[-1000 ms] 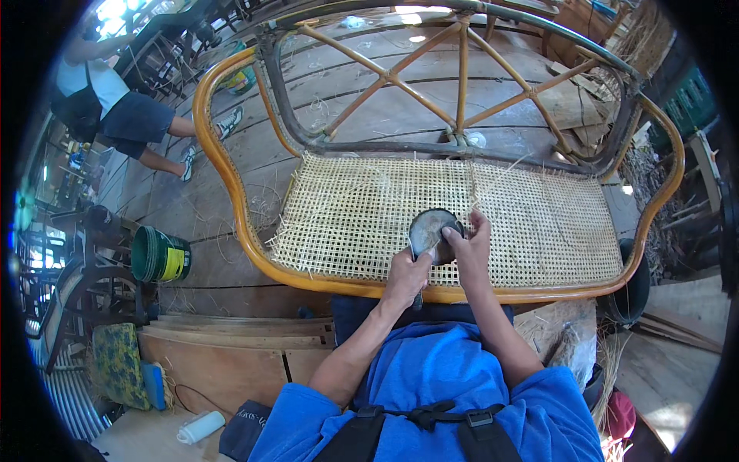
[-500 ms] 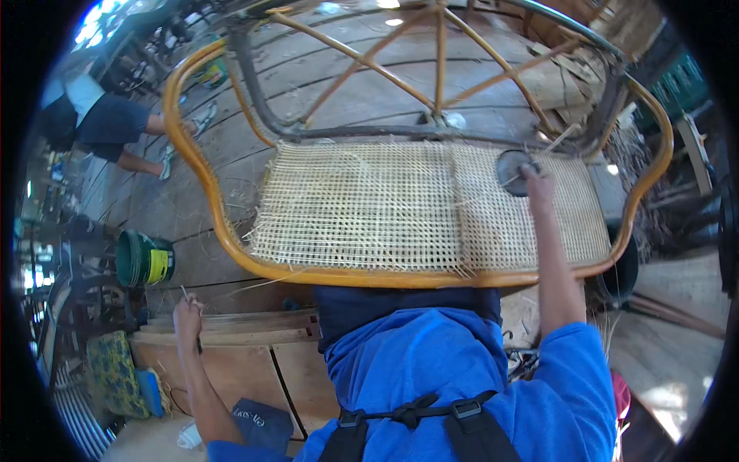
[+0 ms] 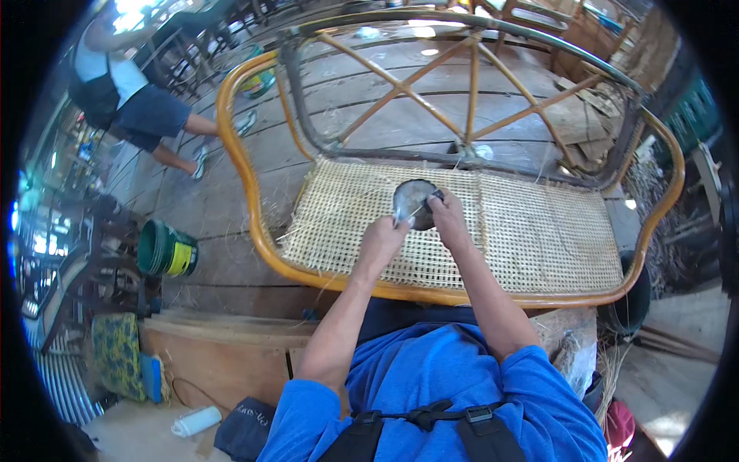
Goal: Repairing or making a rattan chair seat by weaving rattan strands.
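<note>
A bench frame of bent, golden-brown rattan (image 3: 258,223) stands before me, its seat covered with pale woven cane webbing (image 3: 546,231). Over the seat's middle, my right hand (image 3: 453,219) grips a round, shallow dark dish (image 3: 416,194) with a greyish inside, thumb on its rim. Close against the dish's near left side is my left hand (image 3: 382,240), its fingers closed round a thin tool. Most of that tool is hidden by the fingers, and its tip is too small to make out. Loose cane ends stick out along the webbing's left edge.
A person (image 3: 154,100) in dark shorts stands at the far left. A green bucket (image 3: 165,248) sits left of the bench, and a dark bucket (image 3: 631,296) stands by its right end. Wooden boards (image 3: 223,346), a white bottle (image 3: 196,421) and a patterned cushion (image 3: 117,356) lie at lower left.
My left hand has come from the far left to the seat's middle. The dish in my right hand has moved left to meet it. The view has shifted, and the person at left shows more fully.
</note>
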{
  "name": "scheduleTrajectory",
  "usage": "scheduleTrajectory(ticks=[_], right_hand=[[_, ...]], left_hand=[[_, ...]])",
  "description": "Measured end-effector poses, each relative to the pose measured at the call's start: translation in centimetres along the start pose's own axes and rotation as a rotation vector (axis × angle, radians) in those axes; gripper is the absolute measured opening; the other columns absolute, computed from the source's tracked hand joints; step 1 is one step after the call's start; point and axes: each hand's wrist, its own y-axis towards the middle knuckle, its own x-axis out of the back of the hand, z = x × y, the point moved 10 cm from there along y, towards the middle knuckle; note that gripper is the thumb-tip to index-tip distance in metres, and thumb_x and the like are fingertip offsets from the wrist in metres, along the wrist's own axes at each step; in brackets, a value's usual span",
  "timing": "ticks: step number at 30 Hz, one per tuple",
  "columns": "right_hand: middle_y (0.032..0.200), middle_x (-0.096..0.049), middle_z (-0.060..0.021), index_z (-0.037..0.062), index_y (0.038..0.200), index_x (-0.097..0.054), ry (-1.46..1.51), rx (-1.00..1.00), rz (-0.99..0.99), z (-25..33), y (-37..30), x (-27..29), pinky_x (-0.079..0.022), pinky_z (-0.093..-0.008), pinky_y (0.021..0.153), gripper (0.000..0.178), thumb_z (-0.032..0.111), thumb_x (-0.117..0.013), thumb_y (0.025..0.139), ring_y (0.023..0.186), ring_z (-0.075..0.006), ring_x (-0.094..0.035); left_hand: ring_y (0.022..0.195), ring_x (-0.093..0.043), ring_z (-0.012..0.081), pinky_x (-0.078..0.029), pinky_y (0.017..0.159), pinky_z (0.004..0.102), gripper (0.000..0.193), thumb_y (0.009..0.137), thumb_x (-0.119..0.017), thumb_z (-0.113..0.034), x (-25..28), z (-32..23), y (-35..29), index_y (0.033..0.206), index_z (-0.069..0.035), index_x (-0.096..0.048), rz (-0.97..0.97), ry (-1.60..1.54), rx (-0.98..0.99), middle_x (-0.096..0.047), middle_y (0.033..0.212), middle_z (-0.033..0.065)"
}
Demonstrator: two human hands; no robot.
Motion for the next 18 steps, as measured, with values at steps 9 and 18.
scheduleTrajectory(ticks=[9,18], right_hand=[[0.072,-0.062,-0.0193,-0.0033,0.087,-0.063,-0.346,0.158,-0.365,-1.8,4.6,15.2,-0.047,-0.0372,0.067,0.028,0.022,-0.056,0.077,0.067,-0.0296,-0.060],[0.092,-0.065,-0.0133,0.0062,0.094,-0.067,-1.209,0.008,-0.552,-1.9,3.0,51.0,-0.049,-0.0347,0.071,0.024,0.022,-0.060,0.078,0.081,-0.0236,-0.062]], left_hand=[[0.074,-0.059,0.0379,-0.044,0.066,0.0478,0.037,0.090,-0.044,-0.034,13.3,3.7,-5.8,0.079,-0.003,-0.060,-0.136,0.509,-0.129,-0.060,0.074,0.0204],[0.090,-0.060,0.0358,-0.047,0.077,0.0458,0.029,0.091,-0.044,-0.026,49.8,37.6,-30.0,0.102,-0.006,-0.062,-0.515,1.234,0.617,-0.063,0.096,0.0174]])
